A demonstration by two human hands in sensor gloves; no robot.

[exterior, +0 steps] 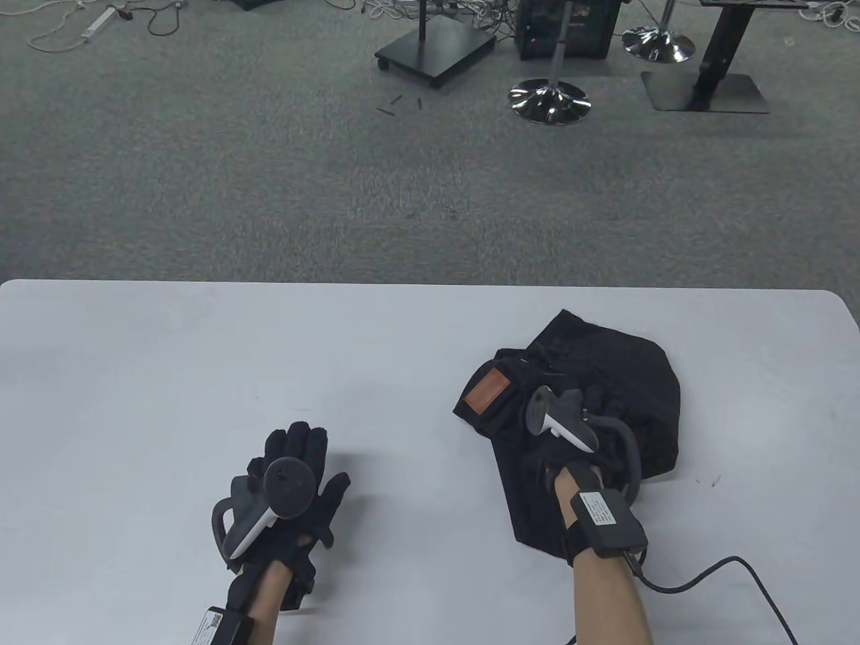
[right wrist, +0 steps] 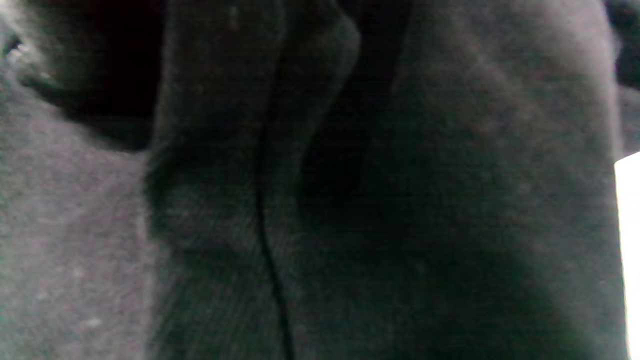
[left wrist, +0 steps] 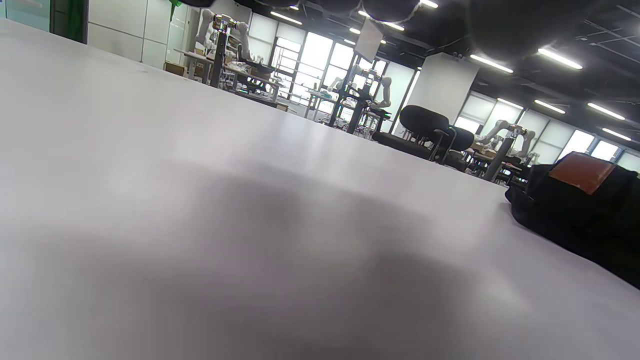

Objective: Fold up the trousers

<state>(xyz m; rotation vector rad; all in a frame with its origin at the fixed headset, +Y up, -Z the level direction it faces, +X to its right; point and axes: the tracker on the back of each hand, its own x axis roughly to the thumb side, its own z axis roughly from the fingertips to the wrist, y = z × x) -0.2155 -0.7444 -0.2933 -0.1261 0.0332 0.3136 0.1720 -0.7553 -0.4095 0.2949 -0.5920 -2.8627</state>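
trousers [exterior: 578,403] bundled, table [exterior: 201,349] near-right | right hand [exterior: 571,457] on top pinning bundle, grip unclear | left hand [exterior: 289,484] flat, fingers spread, idle

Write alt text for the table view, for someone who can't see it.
Black trousers lie bunched on the right of a white table, with the right hand resting on them. The left hand lies flat on the bare tabletop, apart from the cloth. Grey carpet and stand bases lie beyond.
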